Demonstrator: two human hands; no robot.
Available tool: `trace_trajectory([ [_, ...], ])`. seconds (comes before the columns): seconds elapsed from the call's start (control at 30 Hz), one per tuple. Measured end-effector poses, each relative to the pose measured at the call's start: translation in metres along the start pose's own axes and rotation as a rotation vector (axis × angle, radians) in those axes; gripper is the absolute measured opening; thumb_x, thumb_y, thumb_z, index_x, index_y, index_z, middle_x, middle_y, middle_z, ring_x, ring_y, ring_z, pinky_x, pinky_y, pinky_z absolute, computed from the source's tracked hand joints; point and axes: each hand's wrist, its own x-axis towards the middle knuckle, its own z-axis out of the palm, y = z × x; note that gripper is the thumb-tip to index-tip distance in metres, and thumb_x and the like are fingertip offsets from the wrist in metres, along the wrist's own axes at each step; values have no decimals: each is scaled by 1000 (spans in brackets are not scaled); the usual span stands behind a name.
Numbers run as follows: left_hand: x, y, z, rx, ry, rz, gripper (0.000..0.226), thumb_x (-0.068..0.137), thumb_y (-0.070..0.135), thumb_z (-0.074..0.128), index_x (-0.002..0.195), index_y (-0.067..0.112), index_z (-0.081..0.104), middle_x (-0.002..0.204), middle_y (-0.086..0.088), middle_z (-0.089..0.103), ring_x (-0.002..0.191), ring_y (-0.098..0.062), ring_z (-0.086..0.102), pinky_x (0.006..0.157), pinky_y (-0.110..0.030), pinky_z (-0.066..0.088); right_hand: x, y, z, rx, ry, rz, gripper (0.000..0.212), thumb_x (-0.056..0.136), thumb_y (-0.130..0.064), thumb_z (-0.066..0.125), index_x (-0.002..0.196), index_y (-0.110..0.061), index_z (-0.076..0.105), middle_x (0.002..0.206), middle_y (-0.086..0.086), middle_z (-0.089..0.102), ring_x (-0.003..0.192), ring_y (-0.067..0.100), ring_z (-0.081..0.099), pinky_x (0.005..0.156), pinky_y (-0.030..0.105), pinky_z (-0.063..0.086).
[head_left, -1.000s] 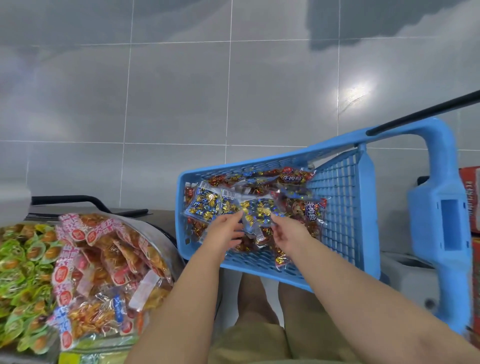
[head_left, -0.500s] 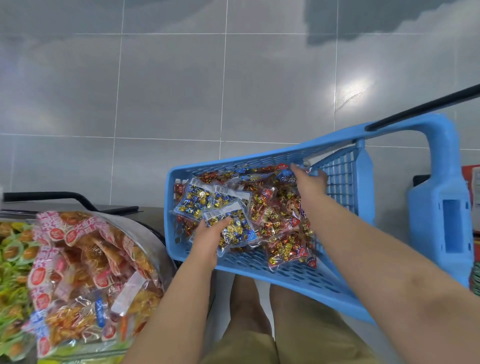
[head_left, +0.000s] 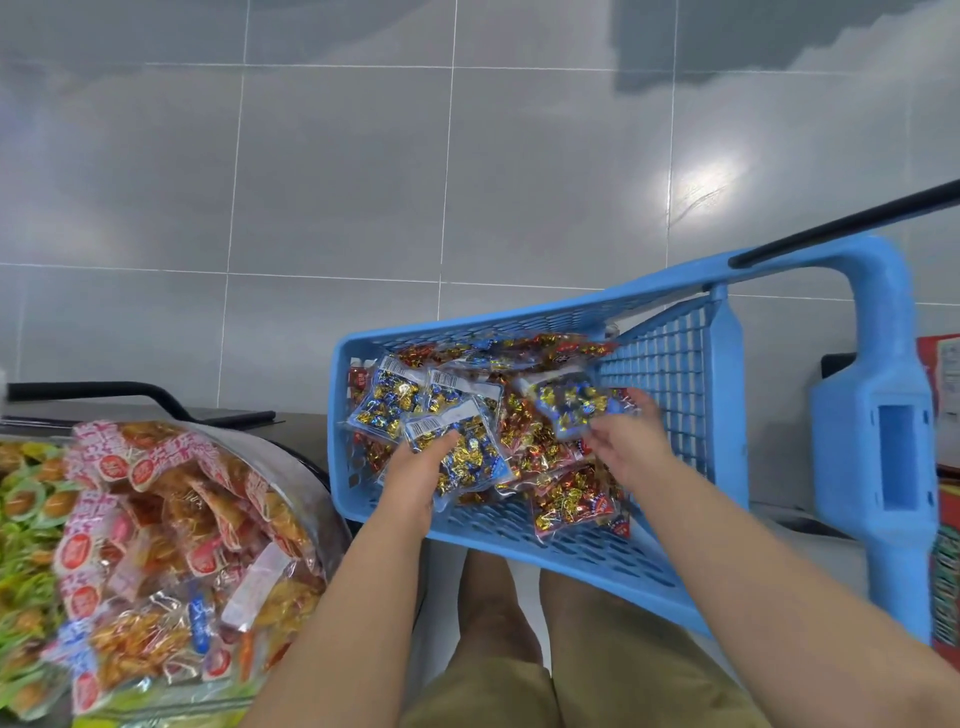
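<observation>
A blue plastic shopping basket (head_left: 670, 364) on a wheeled frame holds several clear bags of foil-wrapped candy, some blue and gold, some red and gold. My left hand (head_left: 415, 470) grips a blue-and-gold candy bag (head_left: 470, 454) at the basket's near left side. My right hand (head_left: 631, 441) holds another blue-and-gold candy bag (head_left: 569, 400), lifted slightly above the red-and-gold bags (head_left: 574, 499).
A metal bin at the left holds large bags of orange snacks (head_left: 171, 535) and green-wrapped snacks (head_left: 21, 519). The blue cart handle post (head_left: 893, 441) rises at the right. Grey floor tiles (head_left: 363, 182) lie beyond. My legs in khaki shorts are below the basket.
My right hand came back from the basket's far right corner holding a blue-and-gold bag. My left hand stays on its bag, which lies a little nearer the basket's left wall.
</observation>
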Motion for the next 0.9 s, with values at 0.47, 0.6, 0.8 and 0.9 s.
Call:
trace_trajectory([
  [0.47, -1, -3, -32, -40, -87, 81, 75, 75, 18, 80, 141, 16, 44, 137, -4, 55, 128, -24, 49, 109, -45, 35, -12, 20, 33, -535, -418, -62, 32, 87, -26, 64, 116, -13, 58, 116, 5, 59, 103, 18, 60, 93, 32, 51],
  [0.6, -3, -11, -53, -156, -25, 66, 44, 78, 14, 77, 120, 17, 61, 113, -4, 71, 108, -25, 65, 94, -46, 51, 8, 4, 81, -261, -322, 73, 60, 87, -40, 62, 135, -9, 42, 122, 13, 55, 109, 25, 55, 96, 35, 46],
  [0.8, -7, -15, -69, -226, 0, 90, 32, 82, 9, 72, 112, 14, 64, 104, -7, 74, 95, -25, 70, 76, -37, 56, 14, -7, 123, 104, -301, 232, 49, 84, -40, 61, 121, -21, 37, 118, 20, 43, 115, 34, 48, 91, 45, 43],
  [0.9, -9, -17, -71, -229, -8, 106, 31, 83, 9, 71, 112, 15, 63, 104, -7, 74, 93, -25, 71, 72, -36, 58, 16, -6, 126, 186, -236, 243, 25, 95, -18, 47, 114, -3, 42, 126, 23, 47, 120, 38, 48, 99, 48, 43],
])
